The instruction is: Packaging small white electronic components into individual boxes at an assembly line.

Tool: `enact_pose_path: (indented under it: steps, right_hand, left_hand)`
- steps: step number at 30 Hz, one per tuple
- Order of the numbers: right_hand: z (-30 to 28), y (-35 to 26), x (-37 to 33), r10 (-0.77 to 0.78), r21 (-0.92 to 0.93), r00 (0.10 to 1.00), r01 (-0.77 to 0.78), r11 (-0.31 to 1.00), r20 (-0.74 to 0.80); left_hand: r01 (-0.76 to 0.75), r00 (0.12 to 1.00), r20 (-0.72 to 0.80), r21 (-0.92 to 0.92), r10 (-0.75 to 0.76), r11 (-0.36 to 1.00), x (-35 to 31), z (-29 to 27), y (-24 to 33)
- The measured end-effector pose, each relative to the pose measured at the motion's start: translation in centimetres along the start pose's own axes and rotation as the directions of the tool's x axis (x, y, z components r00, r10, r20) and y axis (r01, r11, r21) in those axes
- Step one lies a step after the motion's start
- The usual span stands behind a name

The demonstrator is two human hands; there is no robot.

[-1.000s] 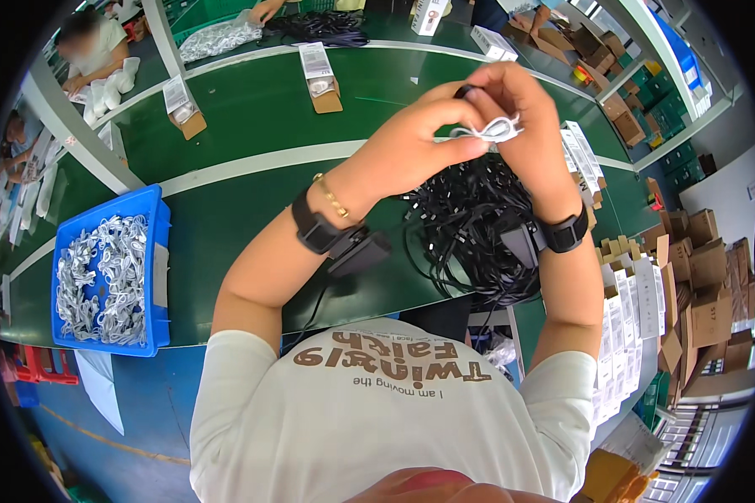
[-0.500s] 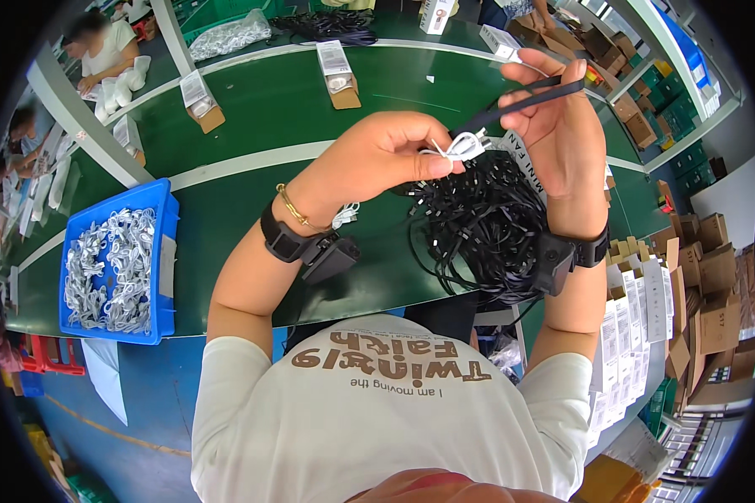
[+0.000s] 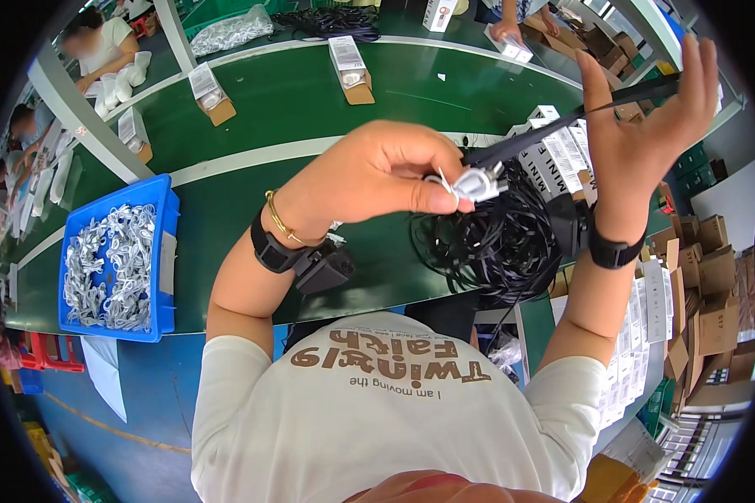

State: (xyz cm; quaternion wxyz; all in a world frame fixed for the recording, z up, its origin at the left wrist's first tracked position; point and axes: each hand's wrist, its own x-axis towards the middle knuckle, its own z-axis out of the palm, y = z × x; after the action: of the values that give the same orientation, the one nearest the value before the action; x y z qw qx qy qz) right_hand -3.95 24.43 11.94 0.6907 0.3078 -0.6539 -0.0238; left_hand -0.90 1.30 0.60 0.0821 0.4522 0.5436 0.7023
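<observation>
My left hand pinches a small coiled white cable between thumb and fingers. The near end of a black strap is also at its fingertips. My right hand is raised to the right with fingers stretched apart, and the strap runs taut to it, passing by the thumb and fingers. Whether it loops fully round the fingers I cannot tell. Below and between my hands lies a tangled heap of black straps on the green table.
At left a blue bin holds many coiled white cables. Open white boxes stand along the conveyor. More white boxes lie beyond the strap heap. Cardboard cartons are stacked at right. Other people work across the line.
My right hand has moved right and up, its fingers opening wider and drawing the strap out longer. My left hand keeps the cable, shifted slightly. The boxes on the conveyor have moved a little right.
</observation>
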Motion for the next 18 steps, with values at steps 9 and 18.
enact_pose_path:
  steps: [9,18]
  right_hand:
    - [0.9,5.7,-4.2,-0.167,-0.142,0.98,0.181,0.973,0.104]
    - [-0.5,-5.1,-8.1,0.082,0.551,0.797,-0.483,0.68,0.598]
  left_hand:
    - [0.062,0.996,-0.061,0.01,-0.061,0.998,-0.8,-1.9,1.2]
    - [0.216,0.933,-0.255,-0.172,-0.255,0.961,-2.2,-2.1,-1.0]
